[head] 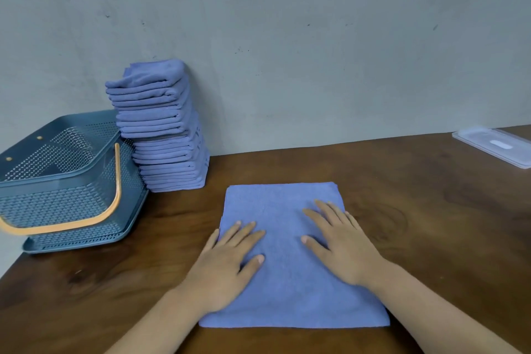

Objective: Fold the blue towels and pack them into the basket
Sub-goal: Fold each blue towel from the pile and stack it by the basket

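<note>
Two hands lie flat, fingers spread wide and gripping nothing, on a blue towel (283,276) spread as a smooth rectangle on the near middle of the brown bench (431,238): the left hand (230,261) presses its left side and the right hand (342,241) its right side, a little farther up. Farther back on the left stands the teal perforated basket (66,181) with its orange handle (112,204) hanging down the front, and just beside it against the grey wall (316,37) rises a tall, slightly leaning stack of folded blue towels (163,129). At the far right edge lies a clear plastic lid (494,146).
</note>
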Demonstrator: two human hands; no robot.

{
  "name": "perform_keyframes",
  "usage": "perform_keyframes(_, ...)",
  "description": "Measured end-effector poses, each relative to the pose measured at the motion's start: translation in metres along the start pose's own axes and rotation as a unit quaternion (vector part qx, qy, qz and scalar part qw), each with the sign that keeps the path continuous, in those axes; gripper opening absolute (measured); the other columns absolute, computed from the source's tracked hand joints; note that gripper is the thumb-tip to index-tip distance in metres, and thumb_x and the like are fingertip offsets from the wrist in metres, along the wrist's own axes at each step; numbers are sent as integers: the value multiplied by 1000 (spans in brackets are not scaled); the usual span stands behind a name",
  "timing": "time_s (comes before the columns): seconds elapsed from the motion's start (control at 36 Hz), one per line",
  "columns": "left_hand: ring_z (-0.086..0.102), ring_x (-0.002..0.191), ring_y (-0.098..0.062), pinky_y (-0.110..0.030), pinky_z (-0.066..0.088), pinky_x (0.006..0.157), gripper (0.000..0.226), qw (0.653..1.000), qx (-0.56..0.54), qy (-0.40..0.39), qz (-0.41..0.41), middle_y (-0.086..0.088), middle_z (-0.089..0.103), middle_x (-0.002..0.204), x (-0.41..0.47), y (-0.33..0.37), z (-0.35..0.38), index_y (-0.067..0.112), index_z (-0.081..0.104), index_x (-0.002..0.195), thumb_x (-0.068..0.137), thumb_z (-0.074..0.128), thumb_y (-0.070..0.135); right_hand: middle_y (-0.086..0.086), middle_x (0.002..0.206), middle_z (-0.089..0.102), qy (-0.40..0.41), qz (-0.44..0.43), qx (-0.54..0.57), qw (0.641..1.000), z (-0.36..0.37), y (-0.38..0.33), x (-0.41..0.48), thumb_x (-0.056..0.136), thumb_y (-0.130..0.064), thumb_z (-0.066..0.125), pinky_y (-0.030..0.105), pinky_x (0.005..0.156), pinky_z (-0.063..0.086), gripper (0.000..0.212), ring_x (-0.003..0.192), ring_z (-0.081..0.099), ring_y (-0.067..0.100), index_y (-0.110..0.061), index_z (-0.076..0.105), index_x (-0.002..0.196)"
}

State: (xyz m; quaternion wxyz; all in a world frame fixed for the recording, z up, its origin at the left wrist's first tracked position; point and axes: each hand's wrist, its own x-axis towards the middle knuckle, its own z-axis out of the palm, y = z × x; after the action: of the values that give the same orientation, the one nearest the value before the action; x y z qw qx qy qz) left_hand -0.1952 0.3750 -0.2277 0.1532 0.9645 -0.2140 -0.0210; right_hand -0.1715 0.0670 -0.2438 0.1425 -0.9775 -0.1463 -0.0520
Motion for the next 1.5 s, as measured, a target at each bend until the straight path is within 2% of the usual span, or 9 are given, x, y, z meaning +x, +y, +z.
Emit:
perform_keyframes(0.11,-28,155,0,-40,-8,132,67,995,40,-54,-72,28,-24,169,-14,-11,-10,53,-7,164,104,15,75,-12,176,-12,-70,33,-25,997,-9,4,-3,97,-84,13,43,132,-3,81,161,-15,10,-44,0,167)
perform_keyframes(0.28,-7,163,-13,-52,5,130,90,985,119,0,-127,10,4,177,-12,12,-18,32,17,168,90,-7,71,-8,175,-18,-99,46,-40,993,-14,-4,-2,98,-82,14,46,131,-7,79,160,-20,12,-47,-5,166)
perform_keyframes(0.42,-5,162,-7,-44,-2,132,67,999,31,-18,-23,15,6,176,20,60,-9,36,18,168,108,21,65,-8,175,-18,-101,51,-39,993,-12,-4,-2,95,-86,13,49,131,-6,82,160,-20,12,-48,-6,166)
perform_keyframes(0.56,-8,164,-19,-51,-2,131,72,990,20,-39,-132,8,-3,178,74,6,-6,35,9,170,107,19,68,-9,176,-15,-111,53,-38,992,-18,-6,-3,94,-87,13,54,130,-3,83,161,-17,13,-48,-4,165)
perform_keyframes(0.72,-9,163,-16,-47,-2,132,70,994,34,-34,-97,10,1,178,100,-19,-20,36,15,169,107,23,67,-2,168,31,-7,45,-96,994,-22,-21,22,98,-76,21,56,126,14,71,155,23,20,-38,38,156)
perform_keyframes(0.86,-12,162,-12,-45,-5,132,68,997,31,-51,-53,14,-4,177,108,-15,-9,43,8,168,107,24,68,-8,176,12,-57,-25,-1,998,-6,-45,64,106,-66,31,48,130,8,64,162,6,17,-39,27,164)
perform_keyframes(1.06,-20,161,-18,-51,-9,131,70,993,64,-51,-86,12,-14,176,109,-17,-4,51,-3,165,103,15,75,-8,177,-9,-102,118,-27,987,-18,21,81,96,-84,23,48,131,-2,81,163,-9,16,-47,6,167)
perform_keyframes(1.28,-21,161,-25,-55,-8,130,73,990,60,-85,-94,5,-15,177,114,-16,-12,46,-2,167,103,18,75,-6,177,-9,-106,144,-41,983,-26,49,78,97,-83,15,52,130,-1,82,163,-8,15,-45,1,167)
perform_keyframes(1.5,-4,163,-14,-46,0,132,59,999,26,-34,-23,10,8,177,46,44,0,34,23,167,112,24,54,-2,176,17,-43,44,-51,997,-27,-31,20,106,-63,21,49,129,13,67,162,10,17,-33,26,166)
